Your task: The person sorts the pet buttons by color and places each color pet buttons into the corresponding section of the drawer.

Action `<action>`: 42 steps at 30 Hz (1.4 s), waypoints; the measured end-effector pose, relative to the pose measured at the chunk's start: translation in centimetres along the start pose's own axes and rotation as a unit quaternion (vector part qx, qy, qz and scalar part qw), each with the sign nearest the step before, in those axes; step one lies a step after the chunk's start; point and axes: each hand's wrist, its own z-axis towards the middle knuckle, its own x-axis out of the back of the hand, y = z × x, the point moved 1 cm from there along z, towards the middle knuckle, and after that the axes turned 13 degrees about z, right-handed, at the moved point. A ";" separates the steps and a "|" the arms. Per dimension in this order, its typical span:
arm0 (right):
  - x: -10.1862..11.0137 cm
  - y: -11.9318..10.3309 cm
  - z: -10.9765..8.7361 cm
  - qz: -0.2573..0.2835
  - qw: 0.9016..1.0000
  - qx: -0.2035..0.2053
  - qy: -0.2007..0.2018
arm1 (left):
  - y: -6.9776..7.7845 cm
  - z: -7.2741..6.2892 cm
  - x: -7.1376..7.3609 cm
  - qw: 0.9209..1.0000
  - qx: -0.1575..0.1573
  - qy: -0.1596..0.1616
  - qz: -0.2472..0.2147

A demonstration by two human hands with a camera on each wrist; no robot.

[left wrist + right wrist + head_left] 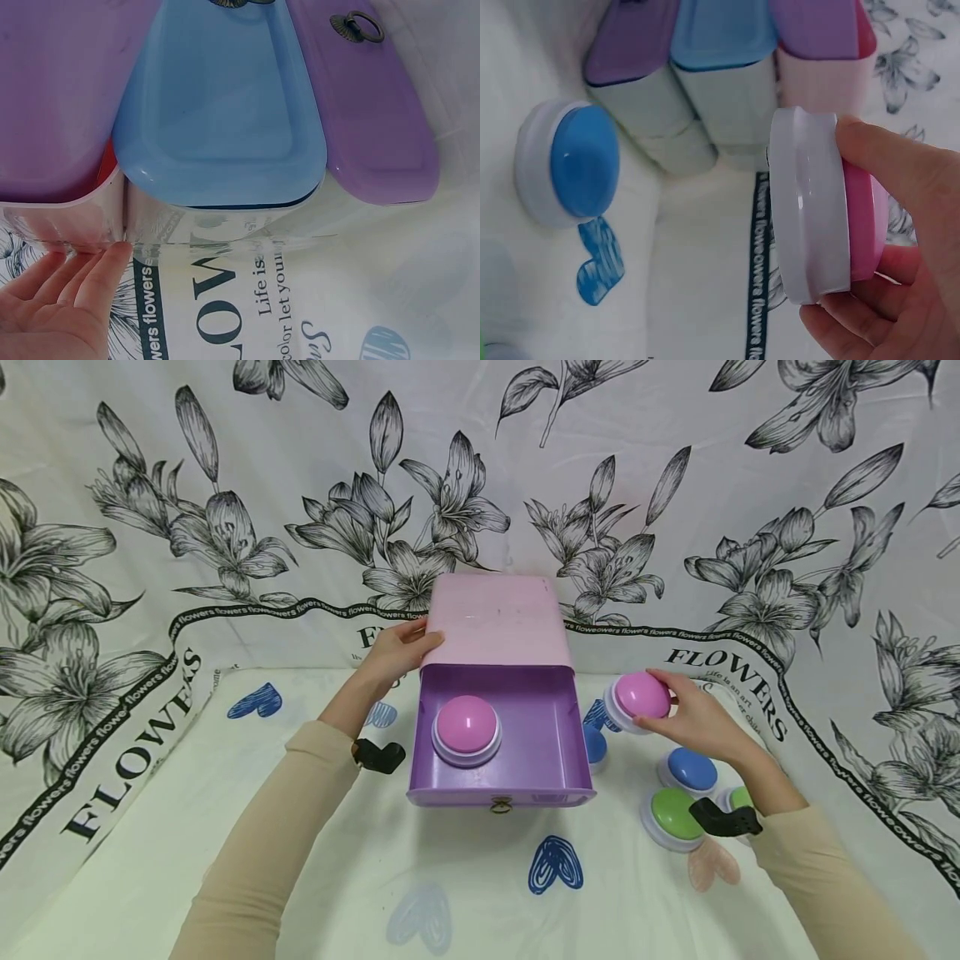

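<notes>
My right hand (697,718) pinches a pink-domed push button (642,695) with a white base, right of the drawer cabinet. In the right wrist view this button is tilted on edge, thumb and fingers on its rim. The cabinet's pink top (498,622) stands at the centre, its purple drawer (536,727) pulled out. Another pink push button (467,727) sits upright in the drawer's left half. My left hand (397,652) rests against the cabinet's upper left side, the fingers (105,281) nearly straight along the pink casing.
Lower down, a blue drawer front (225,97) and another purple drawer front (375,112) are closed. To the right on the cloth lie a blue button (692,769), a green button (675,814) and another green one (740,798) partly behind my wrist. A flowered cloth hangs behind.
</notes>
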 end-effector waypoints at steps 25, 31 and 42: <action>0.1 -8.0 -0.7 -0.019 0.996 0.091 -0.003 | -0.2 0.2 -0.1 1.000 -0.013 0.004 -0.009; -0.8 -9.4 -0.6 -0.010 0.994 0.109 -0.010 | -0.2 0.2 -0.1 1.000 -0.010 0.001 -0.011; -2.7 -11.6 -0.2 -0.025 0.987 0.141 -0.067 | -0.1 0.1 -0.1 1.000 -0.009 0.003 -0.004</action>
